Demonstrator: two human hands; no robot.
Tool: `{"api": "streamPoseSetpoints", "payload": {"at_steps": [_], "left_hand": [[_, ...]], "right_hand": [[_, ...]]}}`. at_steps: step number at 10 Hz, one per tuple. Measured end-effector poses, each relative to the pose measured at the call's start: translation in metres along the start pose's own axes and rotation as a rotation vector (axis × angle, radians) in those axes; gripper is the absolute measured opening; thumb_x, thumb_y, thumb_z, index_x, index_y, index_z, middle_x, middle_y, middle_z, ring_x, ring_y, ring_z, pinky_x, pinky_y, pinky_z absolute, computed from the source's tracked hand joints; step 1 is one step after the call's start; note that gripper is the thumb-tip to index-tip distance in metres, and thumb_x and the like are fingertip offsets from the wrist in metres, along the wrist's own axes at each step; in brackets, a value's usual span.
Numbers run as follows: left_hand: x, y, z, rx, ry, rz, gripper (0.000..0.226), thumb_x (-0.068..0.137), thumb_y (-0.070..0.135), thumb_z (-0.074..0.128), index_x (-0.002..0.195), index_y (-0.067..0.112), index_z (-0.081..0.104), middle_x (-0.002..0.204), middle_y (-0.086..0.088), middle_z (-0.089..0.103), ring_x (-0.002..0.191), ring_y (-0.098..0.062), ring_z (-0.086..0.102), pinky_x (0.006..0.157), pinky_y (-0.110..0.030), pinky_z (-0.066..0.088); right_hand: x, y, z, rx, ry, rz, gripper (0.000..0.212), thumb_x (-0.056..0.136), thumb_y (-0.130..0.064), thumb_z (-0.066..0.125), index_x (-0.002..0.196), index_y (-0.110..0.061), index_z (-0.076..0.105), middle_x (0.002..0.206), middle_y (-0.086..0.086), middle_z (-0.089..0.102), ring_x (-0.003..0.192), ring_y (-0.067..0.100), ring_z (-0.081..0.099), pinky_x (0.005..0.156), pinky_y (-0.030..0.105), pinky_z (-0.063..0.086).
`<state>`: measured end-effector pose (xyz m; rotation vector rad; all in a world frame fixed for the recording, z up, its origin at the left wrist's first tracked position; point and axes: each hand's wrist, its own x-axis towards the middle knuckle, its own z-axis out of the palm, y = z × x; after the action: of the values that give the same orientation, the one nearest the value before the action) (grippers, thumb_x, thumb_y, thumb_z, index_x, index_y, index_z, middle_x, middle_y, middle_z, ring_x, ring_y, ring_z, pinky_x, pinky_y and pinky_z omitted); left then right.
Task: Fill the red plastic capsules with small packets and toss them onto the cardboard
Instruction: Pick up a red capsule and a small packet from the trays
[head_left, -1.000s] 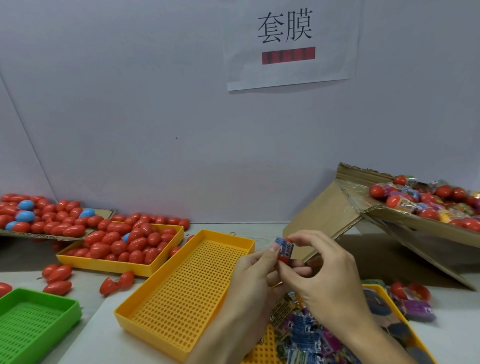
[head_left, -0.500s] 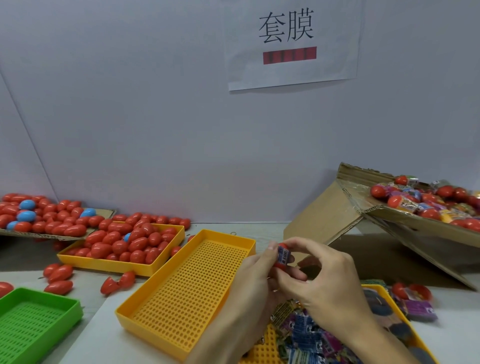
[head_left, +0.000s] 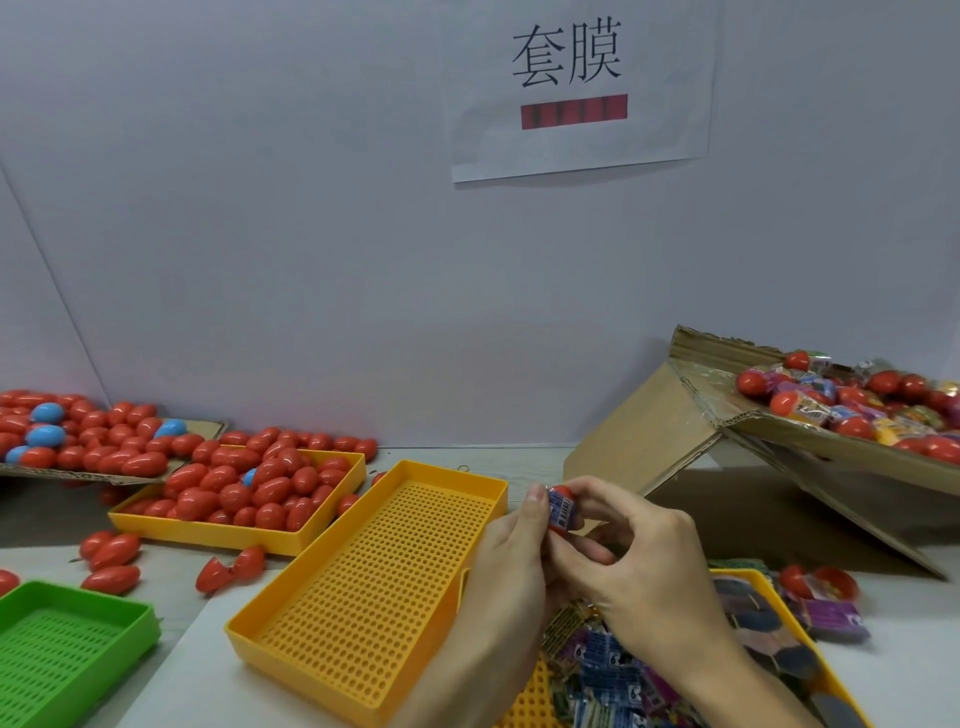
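At the far left, red capsules with a few blue ones (head_left: 47, 413) lay heaped on a flat cardboard sheet (head_left: 208, 427). Below it a green tray (head_left: 78, 649) sat at the bench's near edge, with loose red capsules (head_left: 111, 553) scattered on the bench (head_left: 171, 623) just beyond it. A yellow tray (head_left: 218, 532) farther back held a pile of red capsules, and beside it an empty perforated yellow tray (head_left: 363, 597) lay at a slant. At centre, the left hand (head_left: 511, 561) and right hand (head_left: 639, 566) met above the bench, and the fingers (head_left: 597, 499) of both were curled round one red capsule (head_left: 562, 512) with a blue barcoded packet pressed against its side. Under the wrists, another yellow tray (head_left: 753, 579) was filled with small packets (head_left: 602, 665). Just right of it lay a purple packet (head_left: 831, 618) and a red capsule half (head_left: 836, 582). At the far right, a tilted cardboard (head_left: 649, 431) flap carried filled red capsules (head_left: 852, 410) mixed with bright packets.
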<state>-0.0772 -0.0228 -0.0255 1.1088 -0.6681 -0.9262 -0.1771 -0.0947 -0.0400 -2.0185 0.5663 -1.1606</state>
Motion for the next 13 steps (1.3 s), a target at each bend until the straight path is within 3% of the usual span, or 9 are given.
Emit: {"api": "streamPoseSetpoints", "payload": {"at_steps": [1,3,4,6,8,10,11,12,13], "left_hand": [[0.001,0.001,0.001,-0.072,0.016,-0.058,0.046,0.103,0.034,0.044,0.102,-0.007,0.065,0.074,-0.025,0.068,0.082,-0.034,0.073,0.071,-0.04,0.061],[0.002,0.002,-0.002,-0.157,-0.009,-0.16,0.044,0.1,0.035,0.049,0.094,-0.005,0.068,0.075,-0.023,0.068,0.073,-0.029,0.072,0.059,-0.034,0.059],[0.004,0.005,-0.008,0.055,-0.016,-0.083,0.049,0.102,0.037,0.048,0.079,0.005,0.076,0.075,-0.014,0.073,0.067,-0.023,0.072,0.056,-0.031,0.058],[0.007,0.004,-0.013,0.52,0.075,0.234,0.009,0.092,0.031,0.067,0.093,0.023,0.07,0.085,0.006,0.073,0.08,-0.011,0.07,0.073,-0.041,0.062],[0.014,0.009,-0.031,0.152,0.273,-0.049,0.023,0.083,0.015,0.076,0.098,0.001,0.067,0.087,-0.015,0.075,0.078,-0.022,0.076,0.065,-0.029,0.059],[0.018,0.03,-0.036,0.208,0.527,-0.093,0.037,0.08,0.013,0.08,0.108,0.001,0.059,0.096,-0.017,0.07,0.075,-0.026,0.074,0.073,-0.037,0.058],[0.04,0.062,0.023,0.346,0.4,0.028,0.032,0.081,0.017,0.081,0.101,0.005,0.059,0.095,-0.013,0.069,0.082,-0.022,0.072,0.084,-0.039,0.059],[0.058,0.097,0.117,0.327,-0.033,0.09,0.044,0.071,0.024,0.087,0.099,0.003,0.061,0.102,-0.01,0.064,0.096,-0.022,0.067,0.085,-0.031,0.057],[0.059,0.097,0.168,0.532,-0.184,0.112,0.074,0.067,0.05,0.085,0.12,0.009,0.053,0.113,-0.004,0.059,0.092,-0.014,0.059,0.082,-0.033,0.055]], "right_hand": [[0.0,-0.003,0.0,-0.022,-0.016,-0.035,0.018,0.08,-0.038,0.076,0.097,-0.036,0.07,0.088,-0.018,0.072,0.074,0.007,0.07,0.064,0.019,0.056],[0.001,-0.004,-0.002,-0.002,-0.041,-0.009,0.017,0.081,-0.033,0.078,0.096,-0.031,0.07,0.087,-0.013,0.072,0.078,0.011,0.071,0.068,0.029,0.061],[0.001,-0.005,-0.001,-0.033,-0.04,-0.012,0.016,0.081,-0.036,0.077,0.094,-0.035,0.068,0.089,-0.019,0.07,0.084,0.006,0.069,0.072,0.02,0.058],[0.002,-0.007,-0.001,-0.215,-0.023,-0.004,0.02,0.082,-0.046,0.071,0.1,-0.041,0.062,0.094,-0.028,0.065,0.099,-0.005,0.058,0.08,0.011,0.048],[0.003,0.0,0.003,-0.233,-0.064,0.165,0.051,0.089,-0.055,0.062,0.135,-0.047,0.043,0.104,-0.029,0.054,0.107,-0.012,0.047,0.077,0.006,0.042],[0.003,0.01,0.001,-0.2,-0.055,0.251,0.055,0.098,-0.043,0.055,0.148,-0.037,0.034,0.105,-0.025,0.053,0.102,-0.011,0.045,0.077,0.009,0.039],[0.002,0.006,0.006,-0.178,-0.059,0.285,0.052,0.098,-0.037,0.057,0.146,-0.037,0.037,0.108,-0.023,0.052,0.105,-0.002,0.049,0.087,0.015,0.043],[0.007,0.014,0.004,-0.196,0.008,0.242,0.046,0.096,-0.031,0.06,0.139,-0.036,0.044,0.1,-0.022,0.053,0.099,0.0,0.051,0.091,0.016,0.043],[-0.048,0.08,0.076,-0.333,-0.113,0.12,0.04,0.095,-0.028,0.061,0.132,-0.037,0.051,0.096,-0.023,0.053,0.095,-0.001,0.052,0.089,0.014,0.043]]}}
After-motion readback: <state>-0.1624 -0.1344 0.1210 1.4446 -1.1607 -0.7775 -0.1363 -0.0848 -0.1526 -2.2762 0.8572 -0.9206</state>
